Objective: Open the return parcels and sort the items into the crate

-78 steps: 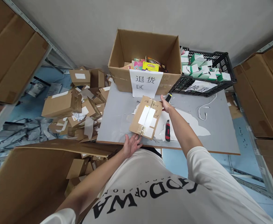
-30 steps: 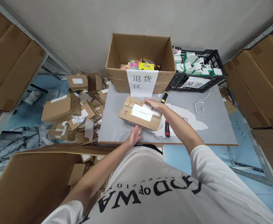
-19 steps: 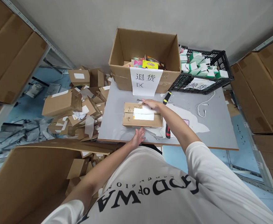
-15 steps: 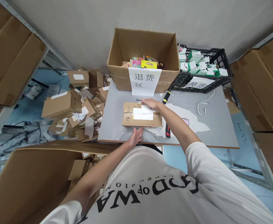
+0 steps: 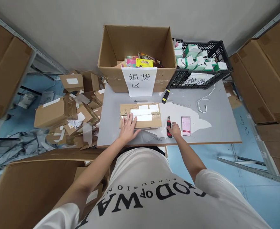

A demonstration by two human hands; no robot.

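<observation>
A flat cardboard parcel (image 5: 151,115) with white labels and tape lies on the grey table (image 5: 221,124). My left hand (image 5: 128,128) rests flat on the parcel's near left corner, fingers spread. My right hand (image 5: 175,129) is on the table to the parcel's right, touching a red and black utility knife (image 5: 168,126). Whether the fingers have closed round the knife is not clear. A small pink box (image 5: 186,125) lies just right of that hand.
At the back stand an open carton (image 5: 111,51) with a paper sign (image 5: 139,80) and a black crate (image 5: 223,57) of green-white boxes. A yellow-black cutter (image 5: 165,96) and a white cable (image 5: 204,101) lie on the table. Torn boxes (image 5: 65,108) litter the floor left.
The parcel was turned and laid flat. My right hand left its far edge and came down to the red knife. My left hand moved from the near edge onto the parcel's top.
</observation>
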